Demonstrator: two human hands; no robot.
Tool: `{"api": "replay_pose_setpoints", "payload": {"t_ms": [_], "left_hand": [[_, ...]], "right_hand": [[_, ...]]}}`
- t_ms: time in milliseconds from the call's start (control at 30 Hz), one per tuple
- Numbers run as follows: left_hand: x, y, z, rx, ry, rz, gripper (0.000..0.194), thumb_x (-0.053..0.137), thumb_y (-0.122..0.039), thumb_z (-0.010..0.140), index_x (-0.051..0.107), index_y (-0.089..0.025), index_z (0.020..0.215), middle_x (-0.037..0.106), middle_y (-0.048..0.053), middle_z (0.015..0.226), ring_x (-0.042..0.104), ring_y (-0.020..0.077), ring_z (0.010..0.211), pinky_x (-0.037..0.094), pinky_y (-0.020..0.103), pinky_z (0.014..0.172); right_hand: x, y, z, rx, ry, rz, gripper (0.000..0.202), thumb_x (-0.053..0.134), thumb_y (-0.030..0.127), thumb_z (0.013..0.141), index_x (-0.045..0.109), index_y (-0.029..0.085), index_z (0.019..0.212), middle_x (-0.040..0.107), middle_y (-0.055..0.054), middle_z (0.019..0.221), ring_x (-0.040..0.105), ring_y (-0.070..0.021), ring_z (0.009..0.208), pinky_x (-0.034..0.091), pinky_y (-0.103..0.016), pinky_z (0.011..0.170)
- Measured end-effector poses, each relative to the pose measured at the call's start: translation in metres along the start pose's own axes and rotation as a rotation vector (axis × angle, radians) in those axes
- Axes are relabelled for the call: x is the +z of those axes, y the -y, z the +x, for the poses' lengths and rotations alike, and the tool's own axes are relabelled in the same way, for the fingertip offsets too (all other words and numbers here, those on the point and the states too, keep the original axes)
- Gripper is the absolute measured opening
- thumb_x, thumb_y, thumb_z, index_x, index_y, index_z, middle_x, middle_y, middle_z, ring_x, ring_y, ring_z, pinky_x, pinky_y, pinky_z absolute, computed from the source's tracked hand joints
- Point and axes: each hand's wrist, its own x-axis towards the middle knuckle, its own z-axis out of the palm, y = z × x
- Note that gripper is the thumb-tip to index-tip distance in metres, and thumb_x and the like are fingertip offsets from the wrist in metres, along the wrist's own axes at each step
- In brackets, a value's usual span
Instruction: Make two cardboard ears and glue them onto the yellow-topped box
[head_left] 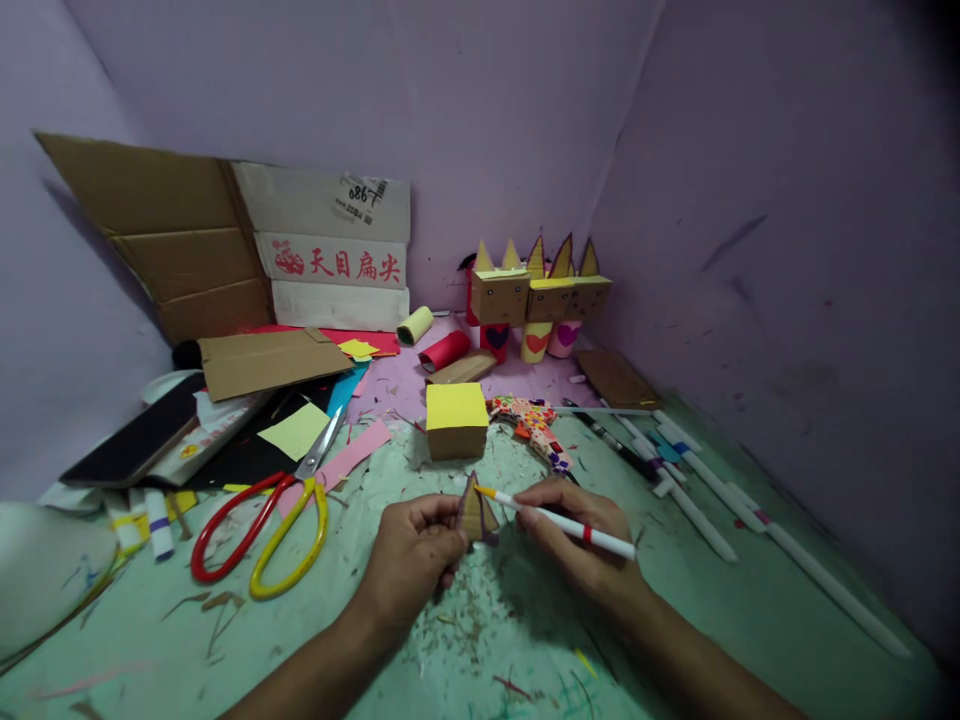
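My left hand (416, 548) pinches small pointed cardboard ears (471, 512) with dark purple edges, raised a little above the table. In my right hand (581, 530) is a white marker (570, 523) with a red band, held like a pen. Its orange-yellow tip meets or nearly meets the upper part of the cardboard ears; exact contact is hard to tell. Just beyond my hands sits a small cardboard box (457, 420) with a yellow top. A flower-patterned glue gun (534, 425) lies right of the box.
Scissors (300, 500) with red and yellow handles lie open at left, near pink paper (349, 455). Cardboard animal figures (536, 300) stand at the back. Folded cardboard (322, 250) leans on the wall. White paper tubes (787, 540) lie right. Scraps litter the table (360, 660).
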Motion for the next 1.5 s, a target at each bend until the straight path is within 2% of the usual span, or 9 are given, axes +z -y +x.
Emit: {"api": "replay_pose_setpoints", "payload": {"t_ms": [167, 333, 533, 733, 833, 1000, 1200, 1400, 1500], "left_hand": [[0.0002, 0.0004, 0.0002, 0.002, -0.018, -0.031, 0.027, 0.055, -0.018, 0.054, 0.068, -0.010, 0.076, 0.046, -0.005, 0.044, 0.034, 0.0051, 0.035, 0.026, 0.019, 0.036], [-0.0001, -0.0002, -0.0003, 0.009, 0.006, -0.008, 0.031, 0.054, -0.017, 0.056, 0.069, -0.009, 0.082, 0.055, -0.001, 0.051, 0.035, 0.0046, 0.036, 0.026, 0.019, 0.036], [0.0006, 0.0010, 0.0013, 0.017, -0.018, -0.031, 0.026, 0.055, -0.017, 0.055, 0.069, -0.010, 0.077, 0.048, -0.004, 0.045, 0.035, 0.0050, 0.035, 0.027, 0.018, 0.035], [0.0016, -0.0012, 0.0025, 0.045, 0.013, -0.031, 0.031, 0.053, -0.015, 0.053, 0.069, -0.008, 0.077, 0.056, 0.000, 0.051, 0.035, 0.0049, 0.036, 0.028, 0.019, 0.035], [0.0014, -0.0014, 0.0013, 0.062, 0.029, -0.025, 0.032, 0.051, -0.015, 0.052, 0.070, -0.008, 0.077, 0.056, 0.000, 0.050, 0.034, 0.0050, 0.035, 0.027, 0.019, 0.035], [0.0020, -0.0005, 0.0012, 0.057, -0.003, -0.050, 0.028, 0.051, -0.014, 0.050, 0.068, -0.009, 0.071, 0.052, -0.002, 0.045, 0.033, 0.0054, 0.035, 0.026, 0.020, 0.035], [0.0032, -0.0030, 0.0006, 0.080, 0.029, -0.047, 0.025, 0.055, -0.017, 0.051, 0.069, -0.009, 0.070, 0.060, 0.001, 0.053, 0.034, 0.0047, 0.034, 0.024, 0.020, 0.034], [0.0025, 0.0012, 0.0018, 0.097, 0.000, -0.073, 0.024, 0.053, -0.013, 0.049, 0.069, -0.010, 0.067, 0.052, -0.003, 0.043, 0.034, 0.0050, 0.033, 0.026, 0.019, 0.034], [0.0026, 0.0021, 0.0022, 0.098, 0.011, -0.067, 0.027, 0.051, -0.013, 0.049, 0.070, -0.010, 0.068, 0.052, -0.003, 0.042, 0.033, 0.0051, 0.032, 0.026, 0.019, 0.033]], "right_hand": [[-0.0014, 0.0005, -0.0023, -0.007, 0.139, 0.036, 0.015, 0.056, 0.025, 0.073, 0.066, 0.015, 0.066, 0.061, -0.002, 0.052, 0.051, -0.0111, 0.044, 0.036, -0.021, 0.042], [-0.0002, -0.0002, -0.0011, 0.046, -0.015, 0.044, 0.016, 0.057, 0.029, 0.075, 0.066, 0.016, 0.076, 0.064, -0.002, 0.060, 0.055, -0.0127, 0.051, 0.040, -0.021, 0.046], [-0.0009, -0.0029, -0.0007, 0.034, 0.107, 0.127, 0.013, 0.059, 0.026, 0.069, 0.066, 0.016, 0.065, 0.061, -0.001, 0.052, 0.051, -0.0118, 0.045, 0.036, -0.022, 0.043], [-0.0009, 0.0009, 0.0043, 0.155, -0.055, 0.184, 0.016, 0.059, 0.031, 0.071, 0.065, 0.017, 0.072, 0.064, -0.002, 0.057, 0.054, -0.0138, 0.050, 0.040, -0.023, 0.048], [-0.0003, 0.0025, 0.0056, 0.117, -0.024, 0.124, 0.016, 0.060, 0.030, 0.069, 0.066, 0.016, 0.070, 0.063, -0.002, 0.056, 0.052, -0.0138, 0.049, 0.039, -0.024, 0.047], [-0.0020, 0.0023, 0.0028, 0.092, 0.044, 0.174, 0.016, 0.061, 0.031, 0.066, 0.065, 0.016, 0.062, 0.060, -0.002, 0.050, 0.050, -0.0137, 0.046, 0.037, -0.024, 0.044], [-0.0006, 0.0038, 0.0042, 0.146, -0.049, 0.185, 0.017, 0.062, 0.032, 0.068, 0.066, 0.016, 0.070, 0.064, -0.002, 0.055, 0.053, -0.0146, 0.048, 0.038, -0.024, 0.047], [-0.0017, -0.0016, 0.0034, 0.130, 0.090, 0.238, 0.016, 0.064, 0.030, 0.065, 0.064, 0.016, 0.059, 0.059, -0.001, 0.047, 0.047, -0.0127, 0.044, 0.034, -0.024, 0.045], [-0.0022, -0.0018, 0.0034, 0.125, 0.021, 0.299, 0.018, 0.063, 0.033, 0.067, 0.064, 0.016, 0.061, 0.061, -0.001, 0.048, 0.050, -0.0143, 0.046, 0.036, -0.025, 0.048]]}}
